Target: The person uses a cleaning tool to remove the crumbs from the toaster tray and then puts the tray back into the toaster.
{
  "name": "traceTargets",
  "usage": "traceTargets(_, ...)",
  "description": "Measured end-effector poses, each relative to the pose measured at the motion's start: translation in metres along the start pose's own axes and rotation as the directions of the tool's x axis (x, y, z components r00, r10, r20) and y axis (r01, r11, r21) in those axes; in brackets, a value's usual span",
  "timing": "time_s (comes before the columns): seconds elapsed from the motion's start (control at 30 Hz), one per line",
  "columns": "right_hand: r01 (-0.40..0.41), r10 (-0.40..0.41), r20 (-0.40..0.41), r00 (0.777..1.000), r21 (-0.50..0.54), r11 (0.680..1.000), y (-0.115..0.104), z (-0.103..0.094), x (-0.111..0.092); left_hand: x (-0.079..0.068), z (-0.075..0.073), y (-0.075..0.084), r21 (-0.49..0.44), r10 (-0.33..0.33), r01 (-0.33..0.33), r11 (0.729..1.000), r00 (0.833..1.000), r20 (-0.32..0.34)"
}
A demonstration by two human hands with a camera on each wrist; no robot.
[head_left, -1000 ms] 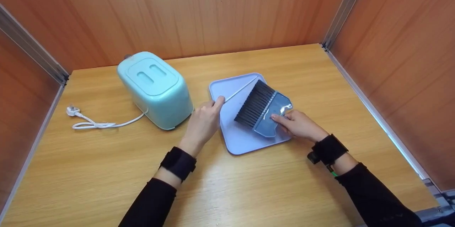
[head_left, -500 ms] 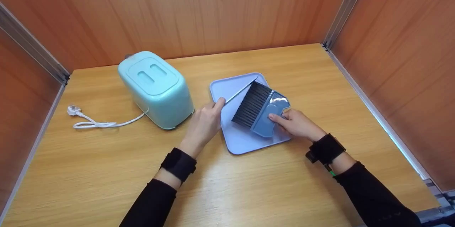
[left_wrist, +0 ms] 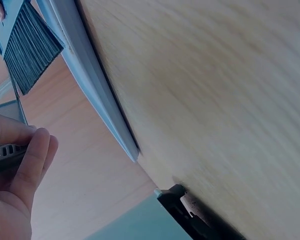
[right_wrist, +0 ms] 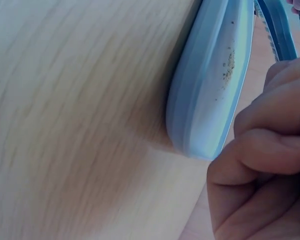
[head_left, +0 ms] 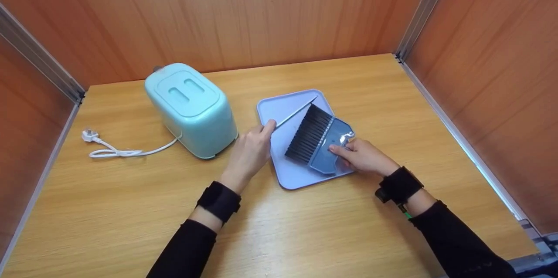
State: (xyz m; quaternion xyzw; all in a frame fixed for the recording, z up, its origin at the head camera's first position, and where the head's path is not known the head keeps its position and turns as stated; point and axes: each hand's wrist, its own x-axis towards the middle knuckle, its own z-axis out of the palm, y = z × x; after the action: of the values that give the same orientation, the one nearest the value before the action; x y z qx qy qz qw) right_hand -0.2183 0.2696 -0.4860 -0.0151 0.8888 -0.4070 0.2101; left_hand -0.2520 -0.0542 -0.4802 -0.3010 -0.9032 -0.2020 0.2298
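Note:
My left hand (head_left: 249, 151) grips a thin, flat toaster crumb tray (head_left: 296, 114), seen nearly edge-on and tilted over a lilac tray (head_left: 298, 177). In the left wrist view, its dark slotted end (left_wrist: 11, 151) lies between the thumb and fingers. My right hand (head_left: 368, 157) holds a blue dustpan-style brush (head_left: 322, 143), thumb on the upper face. Its black bristles point left, close to the crumb tray; whether they touch cannot be told. Brown crumbs (right_wrist: 229, 67) lie on the lilac tray in the right wrist view.
Left of the lilac tray stands a mint-green toaster (head_left: 196, 112) with a lid on top. Its white cord and plug (head_left: 90, 135) lie farther left on the wooden table (head_left: 270, 234). Wood-grain panels (head_left: 261, 16) enclose the back and sides.
The brush has shifted slightly left, then down along the crumb tray toward me, with the right hand. The left hand and crumb tray stay nearly still; the crumb tray's tilt varies slightly.

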Motion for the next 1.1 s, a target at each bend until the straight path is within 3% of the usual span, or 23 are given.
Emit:
traceTargets(0.53,0.021,-0.024,-0.055,0.998,-0.044,0.999,-0.003,-0.002,0.001,-0.002,0.005,-0.002,-0.037,0.004,-0.005,0.999,1.000,-0.027)
traceTargets(0.8,0.011,-0.011,0.013,1.000,-0.046,0.999,-0.002,0.004,-0.003,0.002,0.003,-0.004,-0.101,-0.053,0.054,0.993,0.998,0.019)
traceTargets(0.93,0.061,-0.057,0.062,0.996,-0.060,0.996,-0.007,0.008,-0.009,0.004,0.002,-0.005,-0.124,-0.078,0.080,0.989,0.997,0.021)
traceTargets(1.1,0.155,-0.144,0.131,0.981,-0.080,0.985,-0.019,0.017,-0.015,0.005,0.004,-0.002,-0.097,-0.058,0.057,0.994,0.998,-0.001)
